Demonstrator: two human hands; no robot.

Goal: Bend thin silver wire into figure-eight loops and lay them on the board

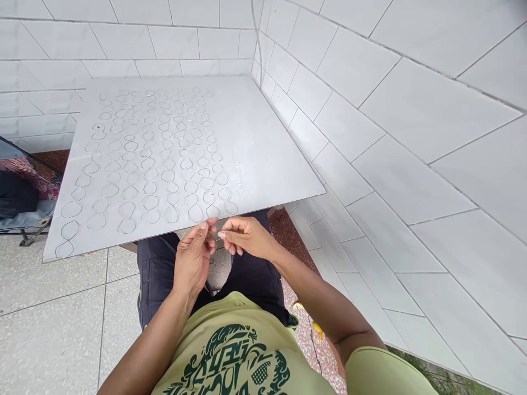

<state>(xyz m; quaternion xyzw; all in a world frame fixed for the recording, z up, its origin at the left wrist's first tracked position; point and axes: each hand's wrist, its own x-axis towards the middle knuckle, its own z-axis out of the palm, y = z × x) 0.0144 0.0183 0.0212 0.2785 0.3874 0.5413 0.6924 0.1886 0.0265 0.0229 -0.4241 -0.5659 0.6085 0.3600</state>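
Just off the near edge of a white board, my left hand and my right hand face each other over my lap. Both are closed in a pinch. A thin wire runs between the fingertips, partly hidden by the fingers, so its full shape cannot be made out. On the board lie rows of thin wire figure-eights, such as one at the near left corner and another further right. The closest of these wire loops lies just beyond my fingertips.
White tiled walls stand behind the board and along its right side. A cable hangs in the corner. To the left are a dark folding frame with fabric and a speckled floor. My legs are under the board's edge.
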